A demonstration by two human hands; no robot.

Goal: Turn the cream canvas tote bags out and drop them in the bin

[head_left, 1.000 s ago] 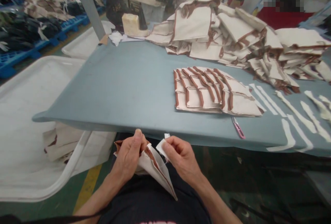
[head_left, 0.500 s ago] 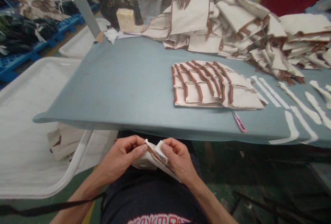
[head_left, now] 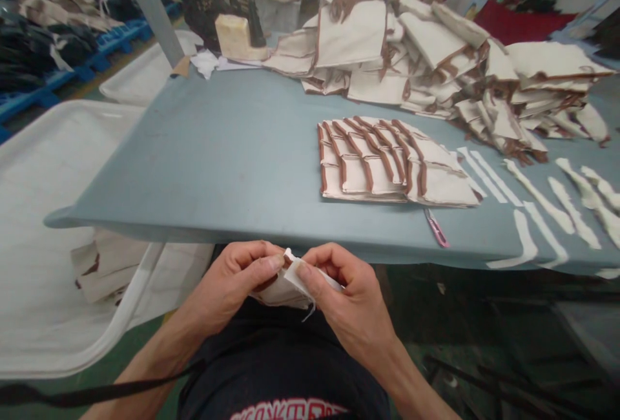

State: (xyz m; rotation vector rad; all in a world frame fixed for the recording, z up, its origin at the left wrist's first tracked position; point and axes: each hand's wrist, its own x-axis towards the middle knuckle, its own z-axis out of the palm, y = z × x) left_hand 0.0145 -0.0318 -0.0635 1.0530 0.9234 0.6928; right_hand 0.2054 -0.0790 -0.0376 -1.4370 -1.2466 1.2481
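Observation:
Just in front of the table's edge, my left hand [head_left: 237, 281] pinches a cream fabric piece [head_left: 279, 294] with brown trim, thumb on top near its upper corner. My right hand [head_left: 351, 287] is closed with a white strip [head_left: 294, 275] between thumb and fingers, its end lying against that corner. A loose thread hangs below the strip. Much of the fabric is hidden under both hands. Beyond them on the table lie overlapping cream pieces with brown edges [head_left: 356, 174] and a pink-handled cutter [head_left: 438, 231].
A large heap of cream and brown fabric pieces [head_left: 353, 35] covers the back of the blue-grey table [head_left: 194, 168]. Several white strips [head_left: 526, 242] lie at the right. At the left stands a white bin [head_left: 133, 323] with folded fabric [head_left: 109, 268] inside.
Both hands have come up slightly, closer to the table. My right hand has brought the white strip's end against the fabric corner at my left thumb. The view has turned slightly right.

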